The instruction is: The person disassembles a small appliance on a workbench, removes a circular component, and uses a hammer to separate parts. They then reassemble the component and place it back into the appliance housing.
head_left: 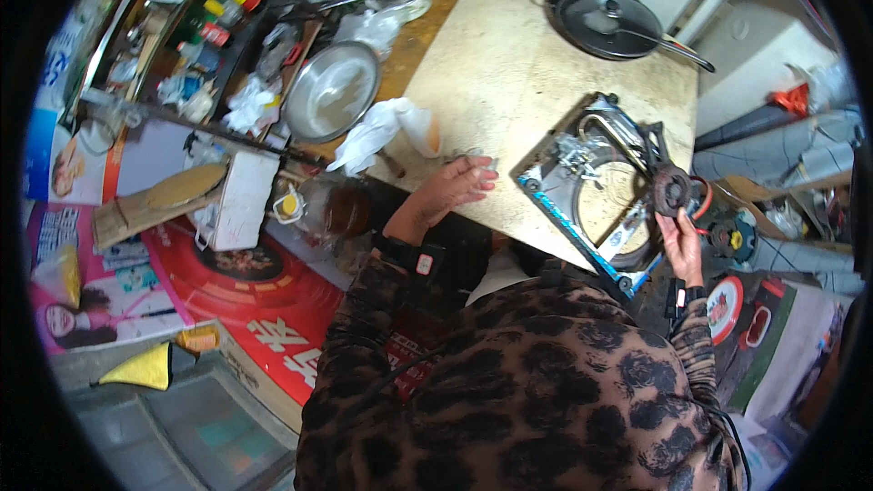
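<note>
A: Right hand [681, 244] on the job here, fingers closed around the lower edge of a dark, round metal burner [671, 191]!

B: And where's that burner placed? At the right side of the blue-edged, rectangular metal stove frame [567, 225], which lies on the pale, wooden-topped desk [482, 64]. Whether the two are joined, I can't tell.

A: What about the left hand [455, 185]?

B: Over the near edge of the desk, well apart from the frame, fingers loosely bent. Something small and greyish shows by the fingertips; whether it's gripped, I can't tell.

A: So, the step in hand?

B: Handling the burner at the frame, I'd judge. Silvery metal pieces [575, 156] sit clustered at the frame's far-left part.

A: And the next move calls for?

B: A firm right-hand hold, I'd say, because the burner looks heavy, and probably the left hand steadying that frame.
</note>
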`<state>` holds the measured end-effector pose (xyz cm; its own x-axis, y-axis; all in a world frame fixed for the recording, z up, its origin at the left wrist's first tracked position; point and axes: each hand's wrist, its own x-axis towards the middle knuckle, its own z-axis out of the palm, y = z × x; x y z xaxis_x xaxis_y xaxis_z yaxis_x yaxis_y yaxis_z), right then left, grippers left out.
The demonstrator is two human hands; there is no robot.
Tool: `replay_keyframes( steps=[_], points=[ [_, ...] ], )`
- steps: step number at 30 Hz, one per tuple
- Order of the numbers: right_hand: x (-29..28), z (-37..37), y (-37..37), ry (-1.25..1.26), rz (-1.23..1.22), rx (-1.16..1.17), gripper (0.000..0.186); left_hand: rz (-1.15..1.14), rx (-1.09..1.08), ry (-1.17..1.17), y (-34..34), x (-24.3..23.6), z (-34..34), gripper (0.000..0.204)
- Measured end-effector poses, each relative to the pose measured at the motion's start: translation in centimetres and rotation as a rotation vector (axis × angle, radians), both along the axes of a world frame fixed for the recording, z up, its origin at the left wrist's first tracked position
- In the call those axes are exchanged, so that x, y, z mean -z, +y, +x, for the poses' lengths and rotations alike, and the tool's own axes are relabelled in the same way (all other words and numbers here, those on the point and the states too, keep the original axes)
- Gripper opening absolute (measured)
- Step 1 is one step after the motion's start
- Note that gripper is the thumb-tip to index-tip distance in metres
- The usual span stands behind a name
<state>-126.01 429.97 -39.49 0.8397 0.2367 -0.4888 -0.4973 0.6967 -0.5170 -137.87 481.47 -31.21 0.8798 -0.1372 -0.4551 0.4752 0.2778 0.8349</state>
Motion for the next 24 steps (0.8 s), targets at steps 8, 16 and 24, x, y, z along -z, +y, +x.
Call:
replay_keyframes(
  steps=[8,16,24],
  points=[
    [2.0,-0.3,-0.4,-0.042,-0.015,-0.063,0.030,0.013,0.016,0.131,1.4,1.1,-5.2,0.048],
    [1.4,-1.1,0.8,-0.018,-0.078,-0.006,0.023,0.035,0.024,0.101,3.2,0.6,-5.4,0.049],
    [-0.1,-1.2,3.2,0.102,-0.114,0.134,0.029,-0.007,0.073,0.144,3.9,-0.1,-4.0,0.052]
  ],
)
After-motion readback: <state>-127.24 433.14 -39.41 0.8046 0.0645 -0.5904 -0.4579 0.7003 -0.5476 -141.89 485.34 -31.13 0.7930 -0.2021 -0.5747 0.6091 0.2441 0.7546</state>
